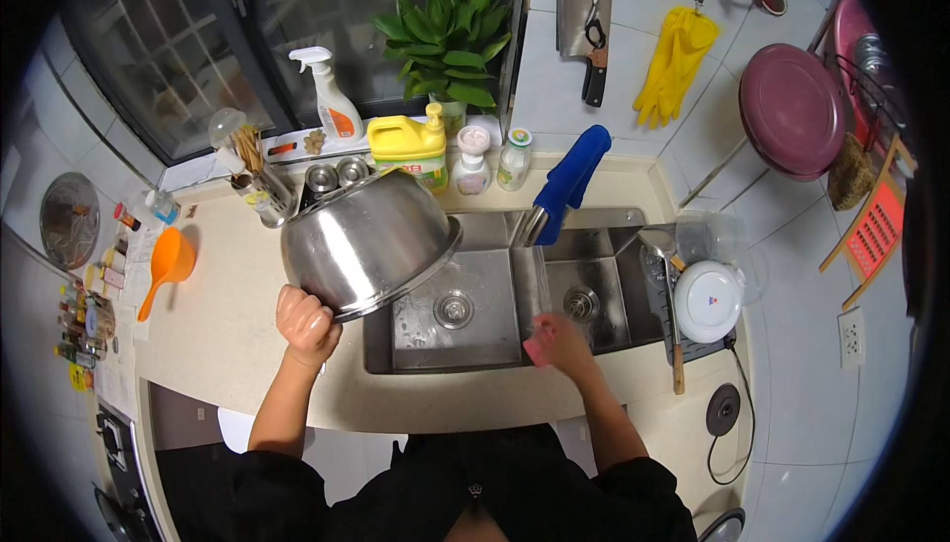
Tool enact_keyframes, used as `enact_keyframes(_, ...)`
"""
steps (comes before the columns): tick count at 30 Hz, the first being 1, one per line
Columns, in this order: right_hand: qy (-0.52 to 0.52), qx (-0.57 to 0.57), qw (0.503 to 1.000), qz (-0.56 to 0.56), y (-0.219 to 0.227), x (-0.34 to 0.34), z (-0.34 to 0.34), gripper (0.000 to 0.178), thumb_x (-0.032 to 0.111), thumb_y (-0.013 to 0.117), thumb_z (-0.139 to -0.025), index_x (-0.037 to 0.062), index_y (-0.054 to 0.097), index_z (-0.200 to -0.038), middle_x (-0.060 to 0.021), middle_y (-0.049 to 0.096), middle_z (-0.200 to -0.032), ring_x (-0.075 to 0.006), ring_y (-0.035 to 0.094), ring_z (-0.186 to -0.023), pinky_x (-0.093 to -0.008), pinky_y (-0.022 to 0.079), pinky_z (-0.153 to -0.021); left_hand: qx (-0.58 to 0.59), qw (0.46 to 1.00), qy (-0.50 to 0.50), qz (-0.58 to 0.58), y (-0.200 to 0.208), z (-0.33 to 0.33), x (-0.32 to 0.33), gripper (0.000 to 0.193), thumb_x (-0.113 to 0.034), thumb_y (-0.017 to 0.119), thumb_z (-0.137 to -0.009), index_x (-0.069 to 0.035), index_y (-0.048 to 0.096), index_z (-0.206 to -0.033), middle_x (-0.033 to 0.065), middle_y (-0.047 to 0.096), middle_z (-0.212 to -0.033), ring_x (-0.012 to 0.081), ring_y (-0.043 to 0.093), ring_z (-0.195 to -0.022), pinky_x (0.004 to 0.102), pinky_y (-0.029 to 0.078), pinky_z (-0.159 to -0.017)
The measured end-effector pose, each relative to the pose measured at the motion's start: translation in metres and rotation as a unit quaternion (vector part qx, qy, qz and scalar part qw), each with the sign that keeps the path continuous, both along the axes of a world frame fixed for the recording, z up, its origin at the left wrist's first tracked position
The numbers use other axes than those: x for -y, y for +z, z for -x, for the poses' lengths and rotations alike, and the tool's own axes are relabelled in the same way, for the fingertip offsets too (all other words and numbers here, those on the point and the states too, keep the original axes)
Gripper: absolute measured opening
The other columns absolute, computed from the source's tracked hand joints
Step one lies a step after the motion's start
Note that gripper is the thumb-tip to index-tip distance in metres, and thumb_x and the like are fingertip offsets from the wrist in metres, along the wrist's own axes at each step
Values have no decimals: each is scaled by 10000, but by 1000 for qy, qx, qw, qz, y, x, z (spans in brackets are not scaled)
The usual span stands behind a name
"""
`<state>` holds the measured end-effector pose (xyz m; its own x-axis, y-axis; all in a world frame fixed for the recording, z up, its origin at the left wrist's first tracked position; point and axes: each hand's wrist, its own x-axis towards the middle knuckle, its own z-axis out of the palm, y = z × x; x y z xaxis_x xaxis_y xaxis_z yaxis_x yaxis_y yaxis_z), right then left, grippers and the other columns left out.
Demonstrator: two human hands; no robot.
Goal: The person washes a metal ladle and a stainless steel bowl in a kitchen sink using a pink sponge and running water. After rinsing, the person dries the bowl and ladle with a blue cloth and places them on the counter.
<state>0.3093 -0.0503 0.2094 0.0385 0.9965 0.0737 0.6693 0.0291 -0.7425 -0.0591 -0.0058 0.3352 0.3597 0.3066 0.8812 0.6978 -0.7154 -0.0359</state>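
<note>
My left hand (pixel 308 325) is closed on the rim of a large stainless steel basin (pixel 366 235). The basin is tipped on its side, its wet outer wall and base toward me, held above the left part of the sink (pixel 416 329). My right hand (pixel 566 346) is closed on a small soft pink cloth (pixel 537 342) by the divider between the two sink bowls; its exact kind is blurred. Just beyond that hand, a stream of water seems to fall from the faucet, which wears a blue cover (pixel 572 181). The basin's inside is hidden.
Behind the sink stand a yellow detergent jug (pixel 408 146), a white spray bottle (pixel 332 97) and a jar (pixel 515 159). An orange ladle (pixel 171 260) lies on the left counter. White bowls (pixel 710 301) and a long-handled steel ladle (pixel 675 319) rest on the right rack. A cleaver (pixel 584 22) hangs above.
</note>
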Motion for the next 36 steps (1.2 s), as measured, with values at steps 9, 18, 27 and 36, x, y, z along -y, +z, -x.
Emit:
enact_keyframes(9,-184,-262,936,144,168,-145,-20,493,446,588,-778,-28,530,-899,-92,586,-808,-167,585,-696,-273,503,-630,-92,995,1,43,13,-22,-6,195,-38,569,-480,-68,384,-534,55,393,-573,222,410,-545,331,319,-490)
enact_keyframes(18,-42,-149,988,25,166,-171,-58,446,292,596,-792,-78,499,-1021,-124,577,-900,-219,595,-778,-321,493,-704,9,998,32,61,19,-52,-13,171,58,513,-489,-36,387,-557,104,384,-573,272,408,-552,358,325,-499)
enact_keyframes(27,200,-771,604,-16,187,-84,-49,346,221,455,-873,3,471,-1142,-143,536,-1128,-271,511,-1042,-403,371,-938,214,955,176,109,16,-52,-15,111,99,457,-554,9,403,-590,166,401,-567,332,425,-543,369,348,-492)
enact_keyframes(36,58,-683,654,320,94,3,21,350,213,560,-820,2,512,-1094,-133,575,-1053,-269,561,-953,-413,448,-848,311,905,225,184,2,-42,9,86,95,454,-590,23,416,-616,145,408,-558,238,404,-501,306,335,-477)
